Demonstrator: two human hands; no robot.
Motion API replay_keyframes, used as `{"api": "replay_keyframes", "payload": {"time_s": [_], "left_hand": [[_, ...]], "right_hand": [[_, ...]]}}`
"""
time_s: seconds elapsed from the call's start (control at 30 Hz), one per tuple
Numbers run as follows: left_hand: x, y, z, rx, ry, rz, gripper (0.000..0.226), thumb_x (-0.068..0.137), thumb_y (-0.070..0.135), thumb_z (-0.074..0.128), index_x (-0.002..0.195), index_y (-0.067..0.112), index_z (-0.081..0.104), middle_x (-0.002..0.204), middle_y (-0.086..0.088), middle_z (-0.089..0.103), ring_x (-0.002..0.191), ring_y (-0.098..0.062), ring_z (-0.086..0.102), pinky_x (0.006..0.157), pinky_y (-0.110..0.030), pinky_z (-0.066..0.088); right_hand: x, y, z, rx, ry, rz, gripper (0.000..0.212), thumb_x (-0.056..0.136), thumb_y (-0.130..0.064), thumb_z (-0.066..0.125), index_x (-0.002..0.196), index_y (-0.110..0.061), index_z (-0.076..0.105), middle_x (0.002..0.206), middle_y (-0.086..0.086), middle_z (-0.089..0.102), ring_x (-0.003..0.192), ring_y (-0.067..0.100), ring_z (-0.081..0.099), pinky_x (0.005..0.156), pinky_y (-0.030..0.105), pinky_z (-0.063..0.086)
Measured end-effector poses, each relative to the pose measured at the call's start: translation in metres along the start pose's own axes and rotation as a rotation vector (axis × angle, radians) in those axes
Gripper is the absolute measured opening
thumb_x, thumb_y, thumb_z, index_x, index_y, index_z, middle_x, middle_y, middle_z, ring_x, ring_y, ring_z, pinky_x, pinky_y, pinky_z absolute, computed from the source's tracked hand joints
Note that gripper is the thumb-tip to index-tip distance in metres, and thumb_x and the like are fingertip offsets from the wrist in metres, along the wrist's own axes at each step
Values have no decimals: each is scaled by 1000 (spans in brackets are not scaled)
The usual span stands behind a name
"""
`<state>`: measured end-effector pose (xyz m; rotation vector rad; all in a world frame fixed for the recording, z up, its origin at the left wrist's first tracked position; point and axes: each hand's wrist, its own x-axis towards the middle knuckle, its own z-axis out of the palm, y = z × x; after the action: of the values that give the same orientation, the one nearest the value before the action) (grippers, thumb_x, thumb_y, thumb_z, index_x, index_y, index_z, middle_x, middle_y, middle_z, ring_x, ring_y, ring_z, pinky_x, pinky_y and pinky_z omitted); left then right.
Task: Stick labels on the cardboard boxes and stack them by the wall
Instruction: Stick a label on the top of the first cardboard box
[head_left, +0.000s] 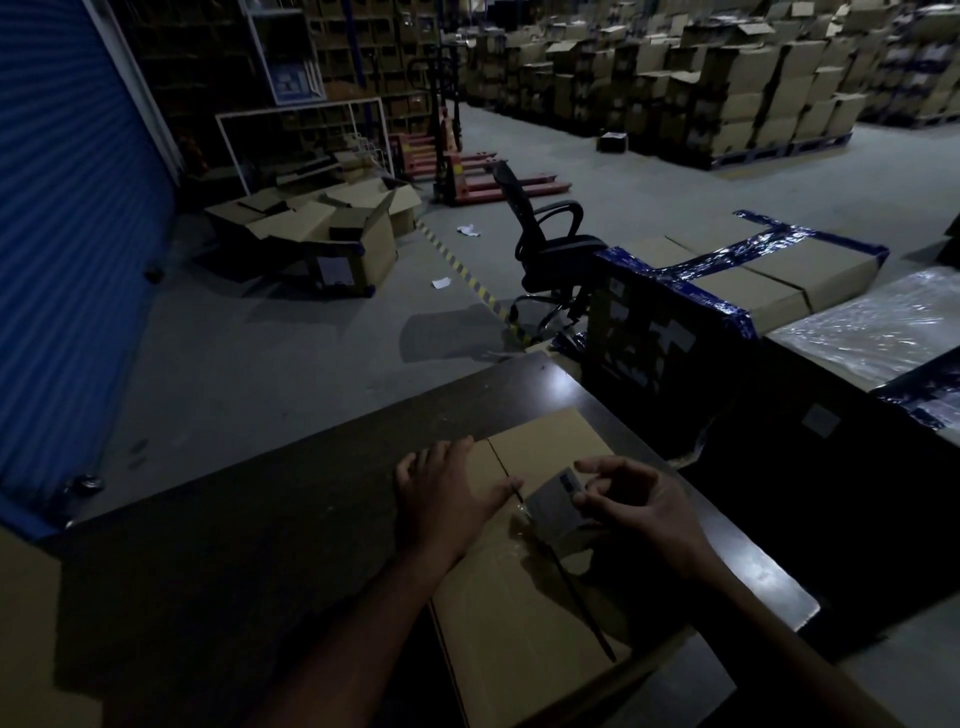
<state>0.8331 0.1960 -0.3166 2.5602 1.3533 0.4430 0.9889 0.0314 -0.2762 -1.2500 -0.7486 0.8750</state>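
A brown cardboard box lies on a dark table in front of me, its top flaps closed along a centre seam. My left hand rests flat on the box's left flap, fingers spread. My right hand pinches a small pale label by its right edge, just above the seam. The label's lower left edge seems to touch the box top.
A black office chair and a large box wrapped in blue tape stand beyond the table. Open cartons lie by the blue roller shutter on the left. Red pallet jacks and tall box stacks fill the back.
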Motion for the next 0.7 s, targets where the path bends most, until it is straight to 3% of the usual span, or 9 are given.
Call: {"api": "replay_keyframes", "payload": {"time_s": [0.17,0.7], "left_hand": [[-1,0,-1,-1,-10,-11,101,65,94,24,142,32,44,137,8,51,131,-12,41,114,-37,19],[0,1,-1,9,-3,-3,100,66,94,26,143,32,43,139,6,51,131,-13,41,115,-38,20]], "right_hand": [[-6,-2,6,-63,-8,-63,37,67,-3,74,103,2,65,68,8,66,65,17,63,59,22,53],[-17,-2,7,-139,24,-98,36,69,-8,76,102,-3,65,71,9,67,69,21,65,64,25,54]]}}
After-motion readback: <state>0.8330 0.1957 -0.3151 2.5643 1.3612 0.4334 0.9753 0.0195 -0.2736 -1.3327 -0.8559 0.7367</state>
